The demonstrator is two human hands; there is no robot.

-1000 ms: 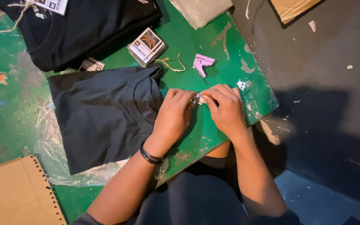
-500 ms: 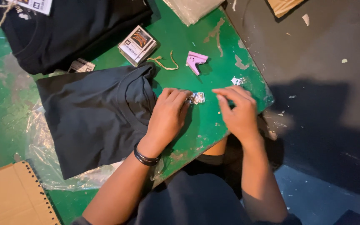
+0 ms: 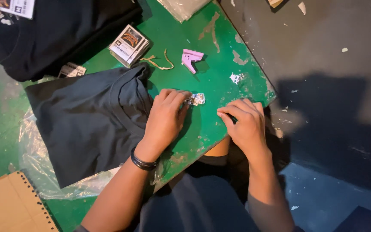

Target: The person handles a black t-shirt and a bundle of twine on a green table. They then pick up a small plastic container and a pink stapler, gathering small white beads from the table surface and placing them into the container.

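Observation:
My left hand (image 3: 166, 116) rests on the green table (image 3: 220, 81) beside the collar of a folded dark grey T-shirt (image 3: 91, 120). Its fingertips press on a small silvery packet (image 3: 195, 99). My right hand (image 3: 244, 122) lies near the table's right edge, apart from the packet, with finger and thumb pinched together; whether something tiny is between them I cannot tell. A black band circles my left wrist.
A pink tagging tool (image 3: 190, 59) and a loose string (image 3: 159, 63) lie beyond the hands. A stack of printed tags (image 3: 129, 44) sits by a black garment (image 3: 61, 30). Clear plastic (image 3: 35, 159) lies under the shirt; a spiral notebook (image 3: 9, 206) is at lower left.
My right hand has pulled away from the packet toward the table's right edge. My left hand has stayed on the packet.

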